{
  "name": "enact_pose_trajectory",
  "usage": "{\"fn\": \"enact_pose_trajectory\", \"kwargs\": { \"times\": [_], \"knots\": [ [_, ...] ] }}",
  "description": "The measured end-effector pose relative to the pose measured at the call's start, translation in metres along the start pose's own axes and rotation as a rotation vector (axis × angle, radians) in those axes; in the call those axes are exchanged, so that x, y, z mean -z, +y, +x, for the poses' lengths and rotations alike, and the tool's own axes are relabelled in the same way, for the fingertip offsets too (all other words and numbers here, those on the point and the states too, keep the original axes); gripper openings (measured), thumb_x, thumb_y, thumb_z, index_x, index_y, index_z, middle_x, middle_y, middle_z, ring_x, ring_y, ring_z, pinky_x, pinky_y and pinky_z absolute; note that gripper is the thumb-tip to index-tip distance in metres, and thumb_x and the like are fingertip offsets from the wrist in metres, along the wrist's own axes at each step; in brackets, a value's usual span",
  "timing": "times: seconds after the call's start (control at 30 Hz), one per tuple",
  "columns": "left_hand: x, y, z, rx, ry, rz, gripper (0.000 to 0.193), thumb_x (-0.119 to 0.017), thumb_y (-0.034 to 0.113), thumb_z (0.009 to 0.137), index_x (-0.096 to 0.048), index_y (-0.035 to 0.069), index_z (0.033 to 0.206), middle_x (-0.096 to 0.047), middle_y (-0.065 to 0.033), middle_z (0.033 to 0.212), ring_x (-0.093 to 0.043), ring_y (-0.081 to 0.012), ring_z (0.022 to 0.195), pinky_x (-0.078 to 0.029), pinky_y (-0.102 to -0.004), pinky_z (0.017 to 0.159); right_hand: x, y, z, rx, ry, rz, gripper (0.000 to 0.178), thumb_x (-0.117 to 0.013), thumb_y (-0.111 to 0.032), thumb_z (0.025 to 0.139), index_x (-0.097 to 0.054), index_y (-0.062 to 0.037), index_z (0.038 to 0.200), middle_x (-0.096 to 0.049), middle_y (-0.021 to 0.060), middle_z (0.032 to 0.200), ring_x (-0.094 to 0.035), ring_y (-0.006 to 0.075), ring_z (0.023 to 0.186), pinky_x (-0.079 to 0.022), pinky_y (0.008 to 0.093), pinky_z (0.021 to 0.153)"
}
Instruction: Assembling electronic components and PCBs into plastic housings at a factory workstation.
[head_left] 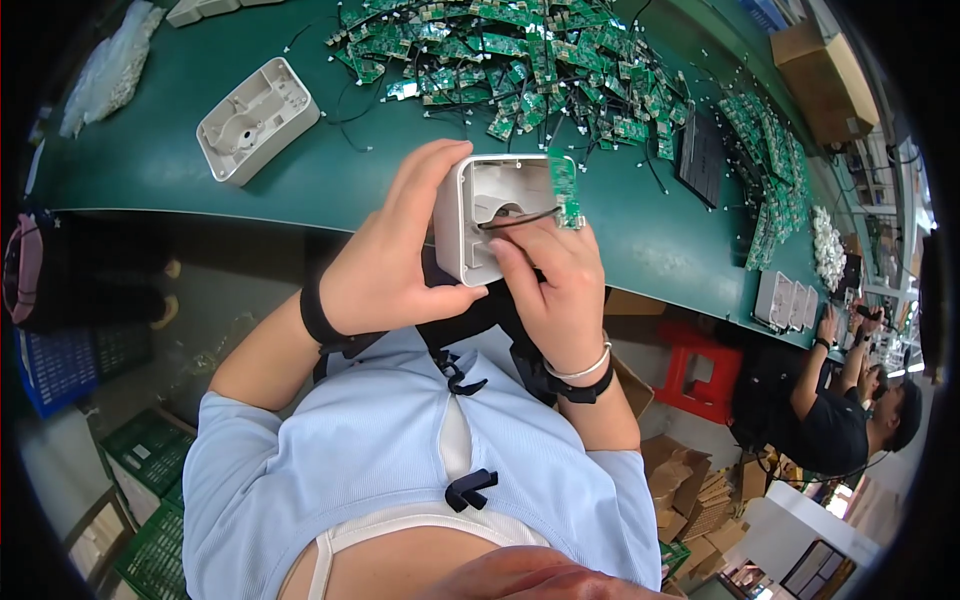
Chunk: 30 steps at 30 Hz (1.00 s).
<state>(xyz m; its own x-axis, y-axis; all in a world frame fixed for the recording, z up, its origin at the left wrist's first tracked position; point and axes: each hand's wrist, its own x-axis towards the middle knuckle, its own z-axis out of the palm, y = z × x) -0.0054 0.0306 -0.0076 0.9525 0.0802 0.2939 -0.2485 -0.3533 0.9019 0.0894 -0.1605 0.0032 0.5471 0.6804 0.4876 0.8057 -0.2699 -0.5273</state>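
The left hand (385,265) is closed around the side of a white plastic housing (480,215). Right of that grip, the right hand (550,285) pinches a black wire (515,219) leading to a small green circuit board (565,188) at the housing's open face.

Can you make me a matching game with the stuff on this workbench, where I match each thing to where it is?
Things:
1. white housing
2. small green circuit board
3. second white housing
4. pile of green circuit boards

Places:
A. lying alone on the green table, to the left
B. heaped at the far side of the table
C. gripped in the left hand
D. at the held housing's right edge, above the right hand

Pairs: 1-C, 2-D, 3-A, 4-B
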Motion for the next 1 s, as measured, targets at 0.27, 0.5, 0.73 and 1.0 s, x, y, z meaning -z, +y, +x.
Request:
{"fn": "enact_pose_trajectory", "kwargs": {
  "times": [0.27,0.5,0.73,1.0],
  "knots": [
    [0.008,-0.001,0.001,0.085,-0.070,-0.093,0.108,-0.087,0.010,0.071,-0.025,0.006,0.159,-0.031,-0.0193,0.157,-0.054,-0.0358,0.130,-0.058,-0.0419,0.095,-0.004,0.022,-0.020,-0.298,0.353,0.229,0.017,-0.075,0.004,0.081,-0.072,-0.0021,0.097,-0.072,0.0118,0.102,-0.063,0.0285,0.083,-0.050,0.0338,0.080],
    [0.013,-0.006,0.002,0.101,-0.081,-0.095,0.110,-0.088,0.011,0.069,-0.025,0.007,0.159,-0.032,-0.0184,0.157,-0.061,-0.0337,0.121,-0.060,-0.0389,0.088,0.019,0.036,0.005,0.062,0.201,-0.205,0.025,-0.073,0.005,0.078,-0.074,-0.0057,0.101,-0.070,0.0086,0.103,-0.064,0.0282,0.090,-0.051,0.0354,0.083],
    [0.016,-0.005,-0.001,0.180,-0.083,-0.045,0.113,-0.088,0.007,0.067,-0.023,0.009,0.160,-0.036,-0.0149,0.156,-0.070,-0.0176,0.084,-0.057,-0.0288,0.070,0.039,0.007,-0.002,0.371,0.036,-0.295,0.027,-0.077,-0.004,0.076,-0.075,-0.0089,0.102,-0.069,0.0045,0.097,-0.064,0.0264,0.091,-0.051,0.0396,0.085],
    [0.017,-0.004,-0.004,0.357,-0.076,-0.121,0.114,-0.090,0.006,0.069,-0.023,0.010,0.161,-0.064,-0.0043,0.112,-0.063,-0.0068,0.072,-0.052,-0.0224,0.062,0.015,-0.012,-0.022,0.293,-0.148,-0.132,0.026,-0.080,-0.011,0.076,-0.074,-0.0071,0.101,-0.067,0.0046,0.095,-0.064,0.0262,0.089,-0.050,0.0405,0.084]
  ]
}}
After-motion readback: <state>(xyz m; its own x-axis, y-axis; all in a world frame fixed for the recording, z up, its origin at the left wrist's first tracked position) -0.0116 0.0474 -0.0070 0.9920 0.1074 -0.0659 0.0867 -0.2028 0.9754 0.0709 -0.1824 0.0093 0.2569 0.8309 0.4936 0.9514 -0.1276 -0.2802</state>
